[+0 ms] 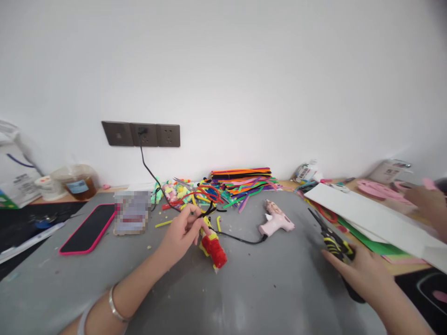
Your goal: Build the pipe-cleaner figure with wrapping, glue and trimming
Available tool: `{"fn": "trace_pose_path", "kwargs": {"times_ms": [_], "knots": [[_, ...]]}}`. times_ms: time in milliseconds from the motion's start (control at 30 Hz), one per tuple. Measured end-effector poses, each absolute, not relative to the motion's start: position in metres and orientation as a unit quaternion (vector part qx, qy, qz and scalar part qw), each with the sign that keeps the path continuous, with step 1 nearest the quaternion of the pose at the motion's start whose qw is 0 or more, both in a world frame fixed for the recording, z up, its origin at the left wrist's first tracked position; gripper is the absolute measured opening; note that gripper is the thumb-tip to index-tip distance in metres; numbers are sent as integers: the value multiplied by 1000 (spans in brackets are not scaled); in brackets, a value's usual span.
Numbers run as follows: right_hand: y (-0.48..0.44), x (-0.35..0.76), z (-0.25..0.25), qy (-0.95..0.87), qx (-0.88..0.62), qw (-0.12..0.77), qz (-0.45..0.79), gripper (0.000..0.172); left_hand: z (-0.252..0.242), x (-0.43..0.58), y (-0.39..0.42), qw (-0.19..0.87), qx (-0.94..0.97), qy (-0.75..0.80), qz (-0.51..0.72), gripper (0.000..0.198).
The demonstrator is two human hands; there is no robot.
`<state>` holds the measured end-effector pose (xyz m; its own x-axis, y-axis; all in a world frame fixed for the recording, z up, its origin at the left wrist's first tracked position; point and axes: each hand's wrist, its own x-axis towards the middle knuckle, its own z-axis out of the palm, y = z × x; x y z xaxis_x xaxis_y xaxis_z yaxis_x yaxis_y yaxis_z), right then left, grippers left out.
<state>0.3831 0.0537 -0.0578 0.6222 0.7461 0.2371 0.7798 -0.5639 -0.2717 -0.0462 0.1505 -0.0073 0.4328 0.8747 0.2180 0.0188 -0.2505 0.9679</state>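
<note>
the left hand (181, 232) reaches in from the lower left, a silver bracelet (115, 304) on its wrist. its thumb and fingertips are pinched together on the upper end of a red and yellow pipe-cleaner figure (213, 249). the figure's red end points down toward the grey table (244, 288) and seems to rest on it, just right of the hand. loose black and yellow strands stick up past the fingers.

the right hand (363, 274) lies low on the right with its fingers curled around the handles of black and yellow scissors (333, 239). the blades point away and to the left, and they look closed.

between the two hands, a little farther back, a pink glue gun (275, 222) lies on its side. its black cable (240, 240) runs past the figure and up to the wall socket (141, 134). left of the left hand lies a phone (89, 229) in a pink case, screen dark.

right of the scissors, a white sheet (370, 218) lies over green paper. at the far right edge another person's hand (428, 202) is at work.

against the wall sits a pile of coloured pipe cleaners (244, 182), and a jar (78, 181) stands far left.
</note>
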Motion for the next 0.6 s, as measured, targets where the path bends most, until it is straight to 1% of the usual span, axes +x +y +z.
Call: {"fn": "trace_pose_path", "kwargs": {"times_ms": [33,133,167,300,400,433,467,500,533,567,600], "knots": [[61,391,-57,-438,-878,185,-53,68,-7,-46,150,517,672,330,415,30],[86,402,-54,-477,-837,259,-67,47,-9,-47,151,527,668,323,414,31],[95,403,-54,-490,-826,271,-65,44,-9,-47,151,531,666,320,415,31],[116,394,-55,-513,-795,315,-71,42,-10,-47,151,536,662,312,422,34],[114,370,-47,-507,-777,360,-101,47,-10,-47,149,539,661,302,426,37],[110,357,-41,-510,-752,404,-109,48,-10,-47,149,541,661,298,426,38],[106,340,-34,-523,-734,420,-105,48,-10,-47,148,545,660,293,426,39],[101,321,-27,-545,-714,432,-84,46,-10,-46,147,551,659,285,425,40],[96,299,-19,-565,-682,464,-19,43,-9,-46,147,562,657,274,421,40],[92,276,-11,-586,-647,483,68,39,-9,-46,146,578,654,260,413,41],[89,253,-4,-609,-608,480,169,38,-8,-45,145,598,651,244,399,40]]}}
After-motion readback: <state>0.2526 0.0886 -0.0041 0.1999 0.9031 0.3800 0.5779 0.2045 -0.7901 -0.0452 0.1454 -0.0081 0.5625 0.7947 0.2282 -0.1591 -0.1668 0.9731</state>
